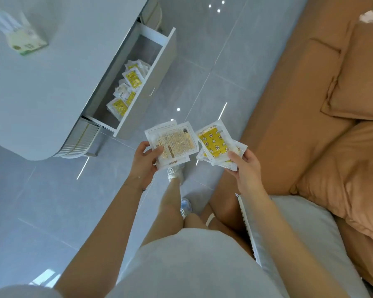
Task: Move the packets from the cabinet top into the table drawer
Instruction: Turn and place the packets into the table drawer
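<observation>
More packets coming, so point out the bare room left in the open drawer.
The drawer is bare at its far end, between the back wall and the packets in the drawer. The middle and near end are crowded with overlapping packets, apart from a thin strip under the tabletop.

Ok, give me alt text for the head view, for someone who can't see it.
Each hand holds packets above the grey floor: the left hand grips white packets printed side up, the right hand grips yellow-patterned packets. Ahead to the left, the table's open drawer already holds several packets.

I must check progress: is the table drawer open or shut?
Open: the drawer is pulled out from the table, and packets lie inside it.
</observation>
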Motion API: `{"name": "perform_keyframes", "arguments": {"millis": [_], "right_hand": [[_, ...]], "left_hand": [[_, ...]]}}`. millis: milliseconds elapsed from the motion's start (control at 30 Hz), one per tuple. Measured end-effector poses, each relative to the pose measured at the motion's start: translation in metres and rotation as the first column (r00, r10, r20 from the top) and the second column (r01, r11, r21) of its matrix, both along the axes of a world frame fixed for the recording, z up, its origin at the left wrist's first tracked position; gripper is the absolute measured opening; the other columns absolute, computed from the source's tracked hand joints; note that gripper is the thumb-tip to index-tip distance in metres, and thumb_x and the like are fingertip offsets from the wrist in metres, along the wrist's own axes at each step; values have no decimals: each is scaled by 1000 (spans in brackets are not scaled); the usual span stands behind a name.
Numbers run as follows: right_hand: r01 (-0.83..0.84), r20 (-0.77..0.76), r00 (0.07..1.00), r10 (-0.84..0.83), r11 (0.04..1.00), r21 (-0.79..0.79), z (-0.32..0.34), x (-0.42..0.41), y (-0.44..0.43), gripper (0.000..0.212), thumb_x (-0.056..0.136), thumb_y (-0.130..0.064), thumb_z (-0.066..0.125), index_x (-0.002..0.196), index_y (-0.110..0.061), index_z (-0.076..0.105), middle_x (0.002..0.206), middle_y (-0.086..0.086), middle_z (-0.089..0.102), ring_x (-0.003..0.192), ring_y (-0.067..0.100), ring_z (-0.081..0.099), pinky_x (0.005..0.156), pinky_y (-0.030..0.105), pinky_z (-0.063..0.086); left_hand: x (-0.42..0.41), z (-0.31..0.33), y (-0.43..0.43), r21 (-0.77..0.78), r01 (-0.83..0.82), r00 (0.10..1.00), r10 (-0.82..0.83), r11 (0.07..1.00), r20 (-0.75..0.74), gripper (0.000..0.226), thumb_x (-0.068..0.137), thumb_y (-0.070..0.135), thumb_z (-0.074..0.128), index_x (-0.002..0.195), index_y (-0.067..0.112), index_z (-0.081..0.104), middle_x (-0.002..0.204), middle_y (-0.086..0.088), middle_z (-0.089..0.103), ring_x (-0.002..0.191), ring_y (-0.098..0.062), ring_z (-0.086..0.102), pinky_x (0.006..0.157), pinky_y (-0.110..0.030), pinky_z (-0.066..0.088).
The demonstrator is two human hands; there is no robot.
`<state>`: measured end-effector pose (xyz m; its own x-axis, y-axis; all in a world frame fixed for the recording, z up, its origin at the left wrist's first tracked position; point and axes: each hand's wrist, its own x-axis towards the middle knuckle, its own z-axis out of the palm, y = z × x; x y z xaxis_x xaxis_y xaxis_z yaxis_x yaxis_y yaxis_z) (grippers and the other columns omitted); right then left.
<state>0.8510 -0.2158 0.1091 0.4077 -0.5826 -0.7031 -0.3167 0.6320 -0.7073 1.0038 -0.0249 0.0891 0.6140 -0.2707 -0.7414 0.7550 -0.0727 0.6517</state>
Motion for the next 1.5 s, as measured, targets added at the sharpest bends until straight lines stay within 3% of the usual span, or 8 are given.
{"name": "perform_keyframes", "arguments": {"millis": [200,333,633,767,1067,1267,1367,1500], "right_hand": [[-134,-43,990,135,991,18,-12,93,-35,29,86,-4,64,114,-11,63,109,7,71,97,23,70,84,38,57],[-226,-79,971,227,974,28,-1,162,-62,30,87,-4,64,116,-7,61,109,9,70,97,25,69,85,39,57],[-305,9,952,305,949,75,16,310,-127,22,89,1,58,104,-15,64,92,0,74,81,15,72,63,27,58],[-407,17,913,407,910,77,10,375,-151,23,88,2,59,104,-14,64,94,1,73,82,15,72,65,28,59],[-693,-68,719,692,721,13,-22,511,-185,23,88,2,58,97,-18,65,85,-4,73,76,10,71,66,26,59],[-797,-117,582,805,593,112,-88,585,-170,21,90,-2,59,97,-20,65,86,-3,73,78,13,70,58,23,56],[-797,-177,559,810,584,157,-153,612,-151,19,90,-3,59,98,-19,64,93,2,70,84,17,68,61,24,58],[-807,-241,514,823,559,190,-256,640,-120,17,92,-3,57,105,-14,61,98,4,68,92,20,65,68,28,56]], "left_hand": [[78,-13,-9,-8,-78,997,78,997,3,13,92,7,57,99,16,52,103,-5,69,90,-22,69,64,-31,59],[130,-14,-11,3,-234,970,234,972,-73,14,92,6,55,100,17,53,107,-6,67,92,-22,67,63,-30,59],[248,4,-56,-113,-459,886,447,881,-121,14,93,1,52,92,15,54,114,-9,64,98,-24,65,71,-36,60],[282,-6,-76,-88,-496,866,485,864,-119,15,92,2,55,96,16,57,117,-9,64,105,-28,64,76,-39,59],[322,-53,-112,-1,-749,644,728,662,-235,32,93,3,53,124,8,48,119,-12,61,100,-27,65,73,-39,60],[350,-112,-98,81,-845,501,835,529,-225,29,91,4,57,120,6,55,112,-14,65,94,-25,69,74,-36,60],[371,-162,-82,165,-808,534,821,566,-201,29,89,6,60,119,5,56,108,-13,67,94,-25,68,75,-34,60],[396,-252,-64,323,-688,640,753,650,-154,28,87,8,64,115,8,60,106,-14,68,96,-31,66,90,-49,53]]}}
